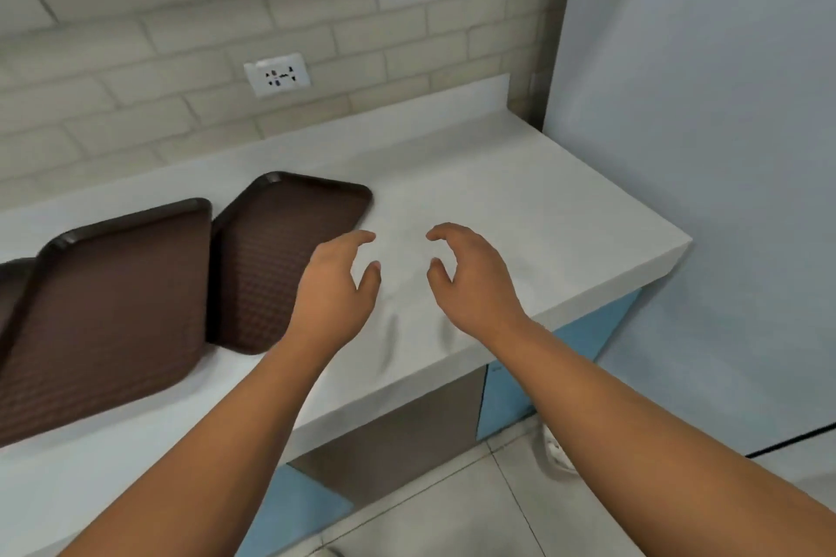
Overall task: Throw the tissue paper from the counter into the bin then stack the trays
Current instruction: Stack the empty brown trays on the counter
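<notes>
Two empty hands are hovering over the white counter (520, 204).
The left hand (337, 280) and right hand (475, 276) are facing each other, fingers loosely curled. A brown tray (289, 249) is lying just beside the left hand, a second tray (113, 308) touching its left edge; a dark sliver (11, 285) further left is possibly a third.

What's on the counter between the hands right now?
Only bare counter: the head view shows nothing lying between the left hand and the right hand. The nearest tray lies left of the left hand.
</notes>
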The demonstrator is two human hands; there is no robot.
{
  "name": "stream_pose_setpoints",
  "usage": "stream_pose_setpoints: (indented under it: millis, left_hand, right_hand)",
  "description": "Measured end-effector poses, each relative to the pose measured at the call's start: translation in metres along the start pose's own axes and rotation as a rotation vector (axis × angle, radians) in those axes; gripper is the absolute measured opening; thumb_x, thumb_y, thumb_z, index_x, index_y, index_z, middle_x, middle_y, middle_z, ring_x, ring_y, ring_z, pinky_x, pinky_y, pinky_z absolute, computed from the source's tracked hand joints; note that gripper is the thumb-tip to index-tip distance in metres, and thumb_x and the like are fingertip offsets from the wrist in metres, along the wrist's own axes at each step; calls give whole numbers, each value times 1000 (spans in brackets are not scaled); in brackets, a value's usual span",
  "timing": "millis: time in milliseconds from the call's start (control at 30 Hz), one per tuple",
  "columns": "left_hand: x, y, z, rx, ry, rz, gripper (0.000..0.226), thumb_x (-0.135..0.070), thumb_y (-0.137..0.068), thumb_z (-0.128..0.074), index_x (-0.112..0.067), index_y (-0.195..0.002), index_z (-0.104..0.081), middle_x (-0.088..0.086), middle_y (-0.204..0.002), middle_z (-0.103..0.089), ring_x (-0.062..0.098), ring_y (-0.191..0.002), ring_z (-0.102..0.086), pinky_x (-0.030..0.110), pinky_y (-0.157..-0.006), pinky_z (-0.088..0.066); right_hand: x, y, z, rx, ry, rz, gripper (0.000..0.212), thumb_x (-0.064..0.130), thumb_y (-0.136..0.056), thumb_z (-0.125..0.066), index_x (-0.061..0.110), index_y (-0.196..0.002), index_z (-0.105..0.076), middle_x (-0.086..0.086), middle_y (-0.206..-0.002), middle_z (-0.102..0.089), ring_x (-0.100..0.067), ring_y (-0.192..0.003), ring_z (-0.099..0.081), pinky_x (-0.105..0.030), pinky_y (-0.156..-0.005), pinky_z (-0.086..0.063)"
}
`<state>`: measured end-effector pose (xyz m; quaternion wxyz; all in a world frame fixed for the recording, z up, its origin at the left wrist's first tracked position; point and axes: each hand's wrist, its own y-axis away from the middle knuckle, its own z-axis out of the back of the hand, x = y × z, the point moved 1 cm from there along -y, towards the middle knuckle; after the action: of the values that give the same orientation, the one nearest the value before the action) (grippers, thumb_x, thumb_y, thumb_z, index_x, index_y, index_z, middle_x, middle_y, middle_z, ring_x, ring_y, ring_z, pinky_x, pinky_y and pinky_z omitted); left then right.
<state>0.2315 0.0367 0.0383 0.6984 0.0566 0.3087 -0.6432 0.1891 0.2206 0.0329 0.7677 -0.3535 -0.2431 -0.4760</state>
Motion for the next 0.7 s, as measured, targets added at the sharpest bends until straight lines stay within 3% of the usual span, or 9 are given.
stream_pose_setpoints:
  millis: [167, 233, 433, 700]
  left_hand:
    - [90, 4, 70, -53, -10, 89, 40, -27, -95, -57, -23, -135, -54, -6, -133, -57, 12, -120, -51, 19, -92, -36]
    - [131, 6, 94, -80, -30, 127, 39, -27, -96, -57, -24, -134, -54, -5, -132, -57, 11, -121, -49, 20, -94, -37]
    - [262, 10, 142, -96, -177, 236, 36, -24, -95, -57, -19, -131, -56, -1, -133, -57, 20, -126, -45, 34, -101, -42]
    - [392, 24, 177, 5, -522, 600, 57, -38, -92, -57, -15, -142, -41, 15, -149, -37, 41, -131, -37, 55, -104, -38]
  right_hand:
    - [70, -20, -89, 96, 0, 56, 36, 20, -93, -55, 22, -129, -56, 6, -135, -56, -10, -126, -49, -18, -104, -33]
    - [96, -27, -124, 130, -10, 63, 36, 21, -93, -55, 21, -129, -57, 5, -135, -57, -11, -125, -51, -21, -105, -37]
    - [147, -48, -222, 247, -6, 29, 37, 24, -95, -55, 21, -132, -54, 4, -133, -57, -12, -119, -55, -18, -96, -37]
    - [171, -66, -309, 423, 124, -111, 48, 32, -95, -55, 13, -139, -48, -5, -132, -59, -23, -119, -57, -35, -101, -46]
